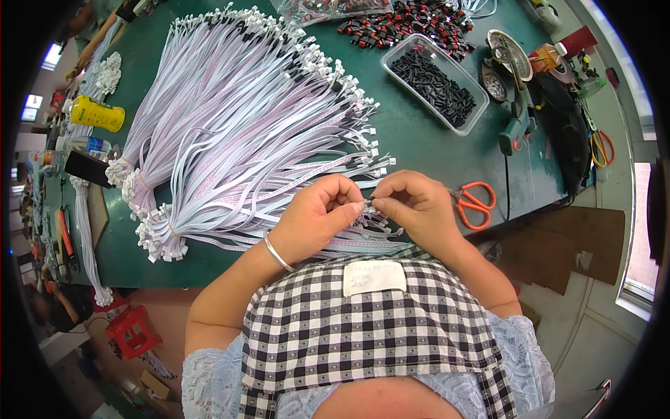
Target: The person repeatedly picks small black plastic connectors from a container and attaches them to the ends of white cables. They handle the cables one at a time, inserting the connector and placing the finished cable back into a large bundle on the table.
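My left hand (pixel 315 215), with a silver bangle at the wrist, is closed in a pinch at the table's near edge. Facing it, my right hand (pixel 419 209) pinches too, and the fingertips nearly meet. A small dark piece (pixel 370 199) shows between them, mostly hidden by the fingers; it looks like one of the short black tubes (pixel 433 84) in the clear plastic box. White ribbon cables (pixel 230 140) with white connectors at their ends fan across the table, some passing beside and under my left hand. What my left fingertips hold is hidden.
Orange-handled scissors (pixel 476 205) lie just right of my right hand. A green soldering-iron-like tool (pixel 515 129) with a black cord sits farther right. Red-and-black parts (pixel 412 28) are heaped at the back. A yellow bottle (pixel 98 113) and dark phone (pixel 88 168) are at left.
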{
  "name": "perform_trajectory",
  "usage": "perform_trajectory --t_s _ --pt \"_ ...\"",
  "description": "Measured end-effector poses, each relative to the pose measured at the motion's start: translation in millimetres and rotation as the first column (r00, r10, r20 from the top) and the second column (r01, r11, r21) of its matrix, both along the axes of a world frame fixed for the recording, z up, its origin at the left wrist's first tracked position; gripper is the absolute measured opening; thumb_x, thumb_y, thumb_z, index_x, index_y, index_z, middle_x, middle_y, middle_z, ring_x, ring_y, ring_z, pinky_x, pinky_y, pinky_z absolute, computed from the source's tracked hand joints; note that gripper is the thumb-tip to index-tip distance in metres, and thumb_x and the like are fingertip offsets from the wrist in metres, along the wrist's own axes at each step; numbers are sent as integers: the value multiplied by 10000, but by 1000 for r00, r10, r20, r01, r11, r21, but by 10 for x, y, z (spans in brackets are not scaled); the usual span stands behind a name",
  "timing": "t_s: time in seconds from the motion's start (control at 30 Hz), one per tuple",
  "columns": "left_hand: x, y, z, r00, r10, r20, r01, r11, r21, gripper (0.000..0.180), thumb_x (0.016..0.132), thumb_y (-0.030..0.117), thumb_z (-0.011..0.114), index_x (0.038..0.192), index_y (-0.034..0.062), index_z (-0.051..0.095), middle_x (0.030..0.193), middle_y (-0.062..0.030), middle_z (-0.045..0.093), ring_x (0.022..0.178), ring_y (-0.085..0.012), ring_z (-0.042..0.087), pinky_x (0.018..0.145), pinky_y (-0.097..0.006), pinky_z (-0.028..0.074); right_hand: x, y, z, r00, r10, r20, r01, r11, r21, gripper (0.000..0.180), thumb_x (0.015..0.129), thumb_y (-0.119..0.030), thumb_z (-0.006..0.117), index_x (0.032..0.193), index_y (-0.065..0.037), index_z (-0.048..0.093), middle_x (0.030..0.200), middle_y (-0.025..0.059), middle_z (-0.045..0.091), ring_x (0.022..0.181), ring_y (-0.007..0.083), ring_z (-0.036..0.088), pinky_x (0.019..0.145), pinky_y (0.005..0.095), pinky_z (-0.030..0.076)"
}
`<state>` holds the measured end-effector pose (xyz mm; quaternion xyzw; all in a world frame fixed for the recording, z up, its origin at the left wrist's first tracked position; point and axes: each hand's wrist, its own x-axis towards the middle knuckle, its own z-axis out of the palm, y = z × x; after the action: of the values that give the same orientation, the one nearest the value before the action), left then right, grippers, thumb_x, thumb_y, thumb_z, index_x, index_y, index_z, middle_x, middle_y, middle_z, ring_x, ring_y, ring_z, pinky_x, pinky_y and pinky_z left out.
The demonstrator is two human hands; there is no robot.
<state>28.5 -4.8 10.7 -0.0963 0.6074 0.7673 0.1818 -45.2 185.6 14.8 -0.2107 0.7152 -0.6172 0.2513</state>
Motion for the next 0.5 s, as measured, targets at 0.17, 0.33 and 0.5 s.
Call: perform_trajectory --t_s 0.17,0.33,0.5 --pt "7 -3 -10 1000 -7 -2 7 1000 -20 104 888 87 609 970 51 556 854 19 556 737 -45 500 655 -190 423 2 6 12 999 33 -32 -32 999 20 71 801 -7 687 860 -2 649 867 48 630 754 100 609 657 235 494" --pt "4 -15 -3 1000 -28 -8 27 999 -20 107 885 61 605 979 43 557 878 19 558 765 -41 501 676 -189 423 8 6 -44 996 34 -83 -38 998 -48 77 798 0 678 865 -10 641 861 51 628 739 109 608 652 246 495" --pt "26 -16 -3 996 -7 -94 -2 995 -97 171 876 48 597 1043 13 587 837 18 576 729 -34 517 662 -195 452 -41 12 -25 967 138 -214 -135 990 29 88 781 7 670 859 -14 633 832 63 623 720 141 614 651 262 498"
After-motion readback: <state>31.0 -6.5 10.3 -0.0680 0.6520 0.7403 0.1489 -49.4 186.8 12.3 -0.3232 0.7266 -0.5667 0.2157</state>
